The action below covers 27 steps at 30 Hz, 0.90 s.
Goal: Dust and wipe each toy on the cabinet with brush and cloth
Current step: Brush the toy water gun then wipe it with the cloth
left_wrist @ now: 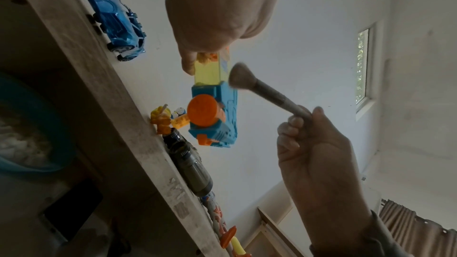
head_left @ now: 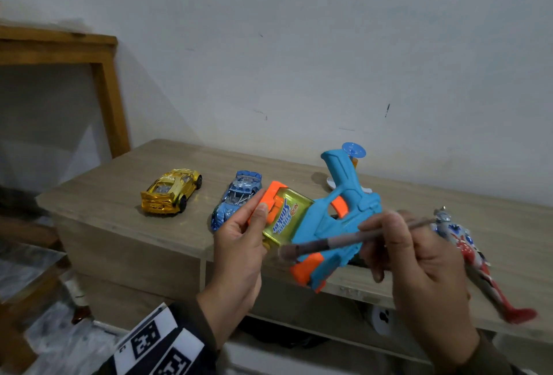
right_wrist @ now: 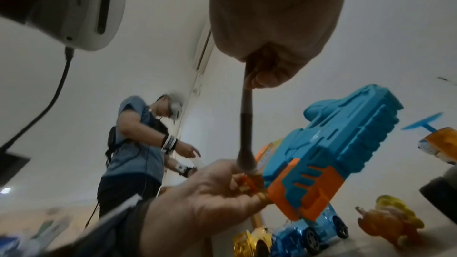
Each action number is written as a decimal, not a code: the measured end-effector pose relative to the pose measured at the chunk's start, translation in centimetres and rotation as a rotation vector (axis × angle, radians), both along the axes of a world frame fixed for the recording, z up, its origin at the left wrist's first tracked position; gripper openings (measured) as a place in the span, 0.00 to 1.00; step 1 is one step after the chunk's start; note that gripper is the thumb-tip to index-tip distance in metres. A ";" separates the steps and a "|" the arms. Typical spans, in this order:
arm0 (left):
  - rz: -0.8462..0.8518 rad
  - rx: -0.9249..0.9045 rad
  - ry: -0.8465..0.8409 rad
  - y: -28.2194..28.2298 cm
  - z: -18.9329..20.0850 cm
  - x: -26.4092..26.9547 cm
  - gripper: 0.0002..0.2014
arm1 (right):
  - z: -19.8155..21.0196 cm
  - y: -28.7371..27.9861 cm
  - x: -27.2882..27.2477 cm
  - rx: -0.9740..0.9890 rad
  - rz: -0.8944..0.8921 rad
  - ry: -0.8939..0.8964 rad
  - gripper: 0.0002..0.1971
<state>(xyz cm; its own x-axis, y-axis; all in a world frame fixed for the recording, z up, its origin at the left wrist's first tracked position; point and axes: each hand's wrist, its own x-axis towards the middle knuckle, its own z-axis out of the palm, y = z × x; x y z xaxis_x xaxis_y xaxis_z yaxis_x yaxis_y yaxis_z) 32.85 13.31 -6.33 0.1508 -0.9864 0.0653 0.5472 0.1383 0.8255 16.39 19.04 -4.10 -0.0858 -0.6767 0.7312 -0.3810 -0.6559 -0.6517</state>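
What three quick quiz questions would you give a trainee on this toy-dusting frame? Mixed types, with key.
1. True or false: the water gun is lying on the cabinet.
2. Which hand holds the brush? A) left hand B) right hand C) neither
3. Fill in: the brush's bristles are at the gun's transparent ____ tank.

Key: 1 false, the left hand holds it up above the cabinet; 2 B; 3 yellow.
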 end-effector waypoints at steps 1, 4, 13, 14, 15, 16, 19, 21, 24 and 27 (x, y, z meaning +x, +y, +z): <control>-0.005 -0.005 0.005 -0.1 0.1 -0.3 0.12 | 0.4 0.3 -0.7 -0.039 -0.046 -0.054 0.17; -0.027 -0.012 0.019 -0.1 0.3 -1.2 0.13 | 1.9 1.3 -3.8 -0.131 -0.248 -0.178 0.11; -0.178 -0.011 -0.052 0.6 -0.3 -6.0 0.12 | -3.0 3.0 -20.0 0.076 -0.898 -0.044 0.11; -0.190 -0.011 -0.048 0.7 -0.3 -6.8 0.11 | -3.9 2.9 -21.3 0.127 -0.968 -0.005 0.11; -0.202 -0.011 -0.045 0.7 -0.2 -7.6 0.11 | -4.7 2.8 -22.5 0.179 -1.019 0.023 0.11; -0.216 -0.012 -0.049 0.8 -0.1 -8.4 0.11 | -5.6 2.5 -23.6 0.233 -1.054 0.040 0.11; -0.258 -0.019 -0.078 1.1 0.0 -10.8 0.10 | -8.5 1.2 -26.5 0.314 -1.095 0.129 0.10; -0.283 -0.030 -0.108 1.2 0.0 -12.1 0.11 | -10.0 0.6 -27.8 0.266 -1.091 0.232 0.10; -0.302 -0.040 -0.139 1.2 -0.2 -13.7 0.14 | -10.8 -0.1 -28.5 0.160 -1.100 0.383 0.13; -0.312 -0.039 -0.157 1.0 -0.3 -15.0 0.12 | -10.9 -0.7 -28.8 0.123 -1.123 0.382 0.08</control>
<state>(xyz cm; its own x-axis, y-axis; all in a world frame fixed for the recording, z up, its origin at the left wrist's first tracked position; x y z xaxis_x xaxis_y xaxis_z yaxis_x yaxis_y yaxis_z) 17.81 14.32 -6.62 -0.1727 -0.9797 0.1022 0.4348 0.0173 0.9004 -12.36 18.38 -15.03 -0.4656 -0.4292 0.7740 -0.8850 0.2273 -0.4063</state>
